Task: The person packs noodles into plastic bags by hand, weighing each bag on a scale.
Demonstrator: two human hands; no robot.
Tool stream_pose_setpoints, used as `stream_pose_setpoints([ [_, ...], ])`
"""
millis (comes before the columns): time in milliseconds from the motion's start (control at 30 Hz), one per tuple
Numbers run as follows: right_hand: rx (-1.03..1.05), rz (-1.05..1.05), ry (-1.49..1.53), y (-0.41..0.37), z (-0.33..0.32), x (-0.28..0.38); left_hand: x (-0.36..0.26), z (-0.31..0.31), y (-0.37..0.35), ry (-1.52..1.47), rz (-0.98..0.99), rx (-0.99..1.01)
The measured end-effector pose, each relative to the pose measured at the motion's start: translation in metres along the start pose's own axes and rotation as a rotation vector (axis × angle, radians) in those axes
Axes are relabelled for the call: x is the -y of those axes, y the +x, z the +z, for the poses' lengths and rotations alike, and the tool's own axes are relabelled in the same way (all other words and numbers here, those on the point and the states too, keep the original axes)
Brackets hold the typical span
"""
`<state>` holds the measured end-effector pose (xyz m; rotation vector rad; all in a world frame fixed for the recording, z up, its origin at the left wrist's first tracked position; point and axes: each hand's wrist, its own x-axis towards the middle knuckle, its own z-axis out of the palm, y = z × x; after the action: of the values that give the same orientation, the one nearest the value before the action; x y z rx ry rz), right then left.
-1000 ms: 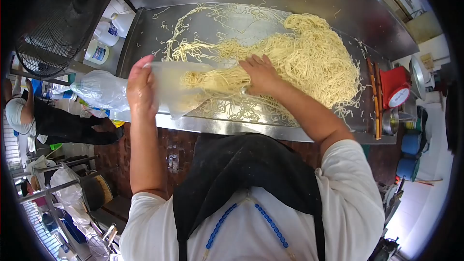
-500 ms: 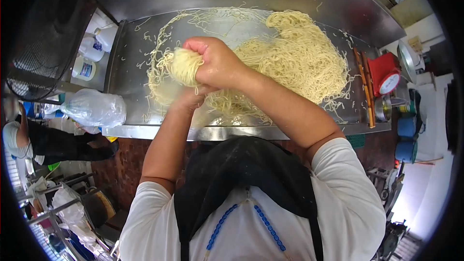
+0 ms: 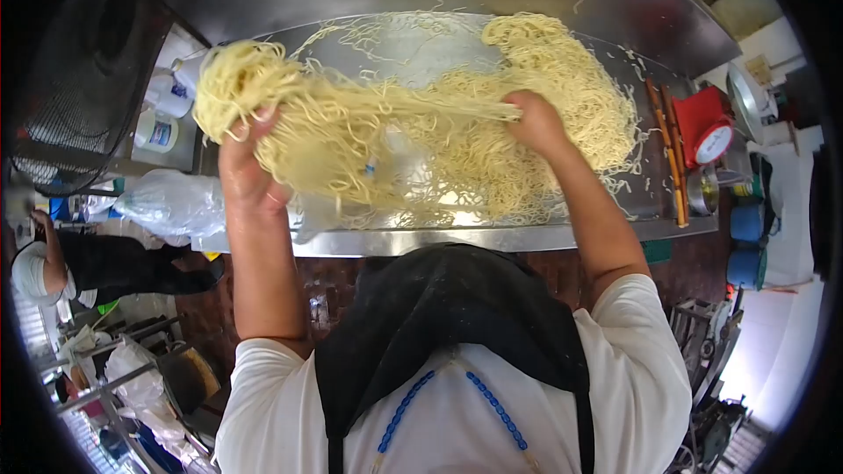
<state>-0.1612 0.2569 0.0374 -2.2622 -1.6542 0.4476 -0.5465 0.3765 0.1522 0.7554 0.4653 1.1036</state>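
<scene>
Pale yellow noodles hang in a long stretched bundle (image 3: 351, 114) between my two hands. At the left, my left hand (image 3: 253, 158) supports the thick, looped end, its palm partly covered by strands. My right hand (image 3: 534, 123) is closed around the narrow end, near the middle of the metal table (image 3: 413, 240). A large heap of noodles (image 3: 571, 96) lies on the table behind and to the right of my right hand. Loose strands are scattered along the back of the tabletop.
Wooden sticks (image 3: 672, 154), a red scale (image 3: 705, 127) and a metal bowl (image 3: 701, 191) are at the right. At the left are a plastic bag (image 3: 171, 202), white containers (image 3: 158, 129) and a fan (image 3: 66, 123). Another person (image 3: 97, 265) stands at the far left.
My hands were close together around a small noodle bundle. Now they are wide apart, the left further left and the right further right, with the noodles stretched between them.
</scene>
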Motion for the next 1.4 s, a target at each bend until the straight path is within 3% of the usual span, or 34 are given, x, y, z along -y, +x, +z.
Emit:
stream_pose_setpoints([
  [67, 0.026, -0.002, 0.085, 0.009, 0.002, -0.03, -0.027, 0.004, 0.0, 0.051, 0.017, -0.01],
  [133, 0.137, -0.107, 0.129, 0.014, -0.018, -0.01, -0.045, 0.003, 0.004, 0.151, 0.093, -0.017],
  [167, 0.237, -0.19, 0.161, 0.015, -0.036, 0.004, -0.049, 0.005, 0.006, 0.163, 0.1, -0.029],
  [267, 0.166, -0.36, 0.242, 0.012, -0.072, 0.102, -0.05, 0.024, 0.008, 0.196, 0.181, 0.012],
  [367, 0.084, -0.578, 0.361, 0.015, -0.04, 0.16, -0.055, 0.02, 0.022, 0.208, 0.168, 0.037],
  [433, 0.156, -0.56, 0.438, 0.007, -0.007, 0.185, -0.053, 0.012, 0.028, 0.228, 0.181, 0.034],
  [500, 0.243, -0.542, 0.512, -0.002, 0.03, 0.184, -0.042, -0.01, 0.034, 0.768, 0.18, 0.021],
  [567, 0.211, -0.329, 0.579, -0.005, 0.073, 0.174, -0.024, -0.039, 0.036, 1.371, -0.004, 0.271],
  [600, 0.225, -0.333, 0.582, -0.007, 0.091, 0.164, 0.007, -0.072, 0.045, 1.642, -0.196, 0.319],
  [667, 0.339, -0.286, 0.38, -0.009, 0.116, 0.146, 0.051, -0.094, 0.027, 2.011, -0.308, 0.312],
  [700, 0.343, -0.295, 0.382, -0.011, 0.12, 0.149, 0.066, -0.122, 0.021, 1.972, -0.27, 0.333],
  [767, 0.157, -0.413, 0.083, -0.018, 0.128, 0.157, 0.073, -0.15, 0.007, 1.736, -0.087, 0.223],
  [800, 0.17, -0.416, 0.087, -0.02, 0.133, 0.161, 0.063, -0.144, -0.001, 1.735, -0.101, 0.216],
  [867, 0.125, -0.427, -0.122, -0.018, 0.139, 0.17, 0.041, -0.132, -0.01, 1.493, -0.209, -0.041],
  [900, 0.121, -0.433, -0.124, -0.009, 0.138, 0.17, 0.042, -0.146, -0.01, 1.493, -0.202, -0.047],
  [967, 0.345, -0.147, 0.011, 0.017, 0.131, 0.167, 0.046, -0.183, -0.006, 1.42, -0.013, -0.273],
  [1033, 0.365, -0.193, 0.028, 0.027, 0.103, 0.184, 0.05, -0.174, -0.005, 1.419, 0.036, -0.326],
  [1100, 0.147, -0.523, 0.221, 0.022, 0.098, 0.214, 0.063, -0.135, -0.001, 1.402, 0.555, -0.226],
  [1133, 0.065, -0.584, 0.308, 0.019, 0.108, 0.234, 0.059, -0.091, -0.008, 1.329, 0.457, -0.211],
  [1167, 0.406, -0.5, 0.055, 0.016, 0.087, 0.261, 0.052, -0.053, -0.015, 1.254, 0.362, -0.193],
  [1233, 0.313, -0.574, 0.243, 0.025, 0.161, 0.245, 0.054, -0.035, -0.015, 1.254, 0.36, -0.124],
  [1267, 0.309, -0.57, 0.239, 0.03, 0.159, 0.251, 0.055, -0.03, -0.014, 1.258, 0.366, -0.058],
  [1333, 0.627, -0.594, -0.26, 0.041, 0.137, 0.265, 0.055, -0.054, -0.004, 1.11, 0.407, -0.14],
  [1400, 0.721, -0.608, -0.08, 0.058, 0.096, 0.26, 0.048, -0.075, 0.002, 0.965, 0.416, -0.221],
])
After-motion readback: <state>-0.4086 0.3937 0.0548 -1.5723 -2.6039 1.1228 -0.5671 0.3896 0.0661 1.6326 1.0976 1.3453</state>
